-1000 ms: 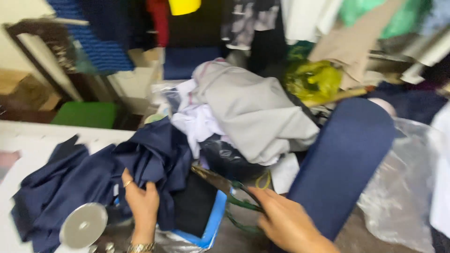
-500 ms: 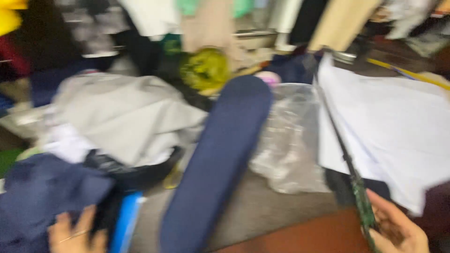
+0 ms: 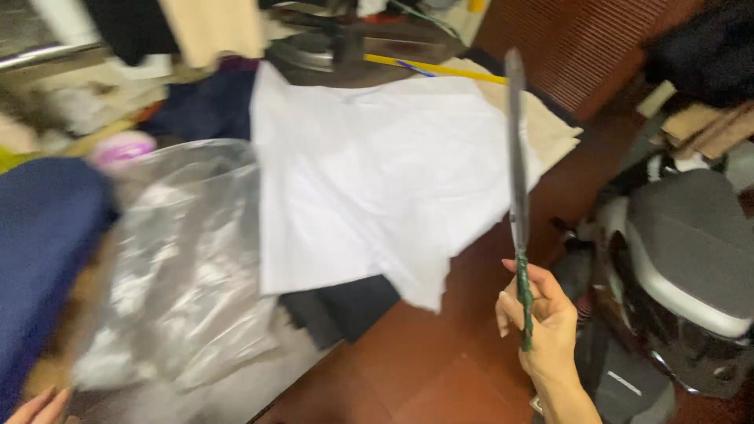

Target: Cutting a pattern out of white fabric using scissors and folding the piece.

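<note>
Left hand: only the fingertips of the left hand point(image 3: 38, 407) show at the bottom left corner; whether it is spread or curled cannot be told, and nothing is seen in it.
Navy fabric: a roll of dark blue cloth point(image 3: 43, 251) lies along the left edge, just above those fingertips.
Plastic bag: a crumpled clear plastic bag point(image 3: 184, 275) lies beside the blue cloth, reaching from the upper left down toward the bottom.
White cloth: a large white sheet of fabric point(image 3: 369, 177) is spread across the middle, its lower corner hanging over a dark cloth point(image 3: 342, 310) beneath.
Yellow strip: a thin yellow stick point(image 3: 436, 69) lies beyond the white cloth's far edge.
Right hand: the right hand point(image 3: 542, 322) is raised at lower right, fingers closed round a thin handle.
Long blade: the hand holds a long narrow blade point(image 3: 516, 169) with a green-wrapped handle, upright, its tip near the top of the view, in front of the white cloth's right edge.
Floor: reddish-brown floor point(image 3: 440, 369) shows under the hand.
Grey seat: a padded grey seat point(image 3: 691, 243) stands at far right.
</note>
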